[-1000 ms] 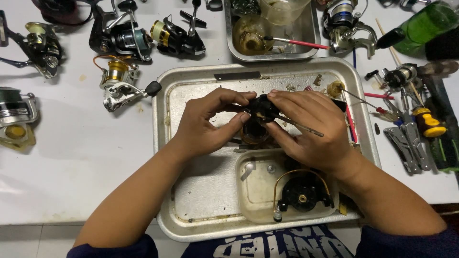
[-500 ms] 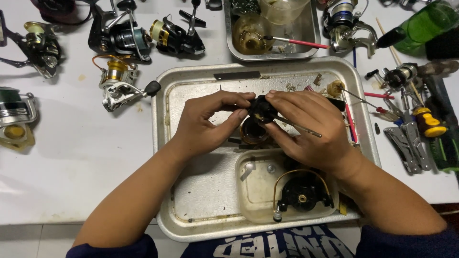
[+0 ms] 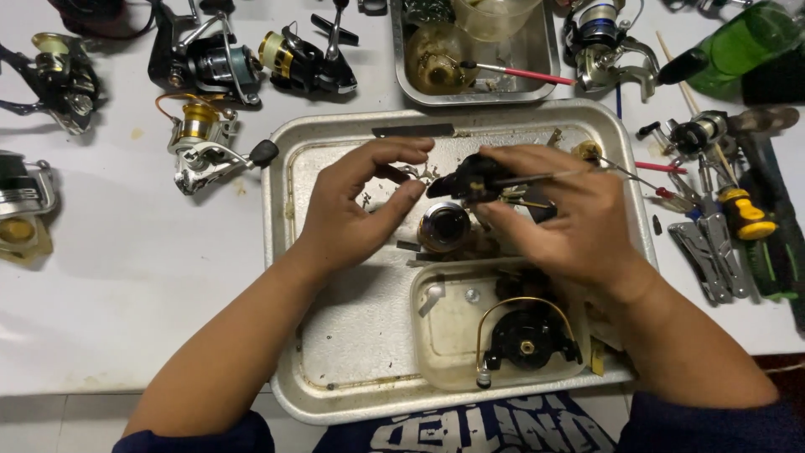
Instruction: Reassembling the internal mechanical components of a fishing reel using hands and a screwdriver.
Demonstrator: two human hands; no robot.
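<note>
right hand [image 3: 579,226] pinches black reel part [image 3: 474,178] mid-frame | left hand [image 3: 352,210] open, empty | risk: part slips into metal tray [image 3: 352,352]

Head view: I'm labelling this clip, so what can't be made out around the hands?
- Black reel part: the right hand covers its far side, shape unclear.
- Small bits by the left hand: too small to identify.
- Green bottle: cut off by the top right edge.
- Tray centre: hidden under both hands.

green bottle [image 3: 746,42]: cut by top edge | silver reel [image 3: 21,197]: cut left
</note>
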